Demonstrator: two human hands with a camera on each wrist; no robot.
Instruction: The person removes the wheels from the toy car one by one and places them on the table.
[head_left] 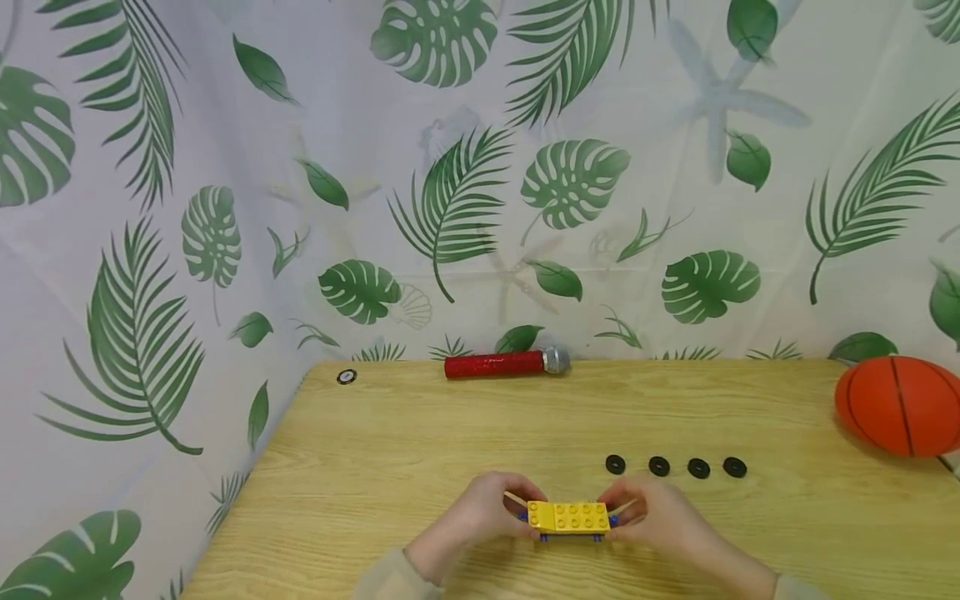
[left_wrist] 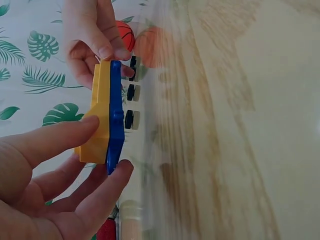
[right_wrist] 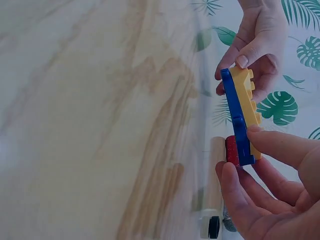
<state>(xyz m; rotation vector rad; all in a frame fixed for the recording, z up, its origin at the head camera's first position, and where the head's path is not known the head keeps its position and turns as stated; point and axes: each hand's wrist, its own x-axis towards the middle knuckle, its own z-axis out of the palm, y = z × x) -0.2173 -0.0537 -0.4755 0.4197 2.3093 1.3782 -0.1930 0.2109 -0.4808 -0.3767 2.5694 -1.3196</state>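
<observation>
A toy block car (head_left: 573,517), with a studded yellow top and a blue base, is held level between both hands above the front part of the table. My left hand (head_left: 483,510) pinches its left end, thumb against the yellow side in the left wrist view. At the other end, my right hand (head_left: 662,510) grips it between thumb and fingers. Blue pegs stick out along the car's blue base (left_wrist: 116,110). Beyond the right hand, several black toy wheels (head_left: 658,466) lie in a row on the wood, apart from the hands.
A red microphone (head_left: 495,364) with a silver head lies along the table's back edge. An orange ball (head_left: 900,406) with black lines sits at the right. Near the back left corner is a small black-and-white disc (head_left: 347,377). A leaf-print cloth (head_left: 480,208) hangs behind the wooden table (head_left: 360,467).
</observation>
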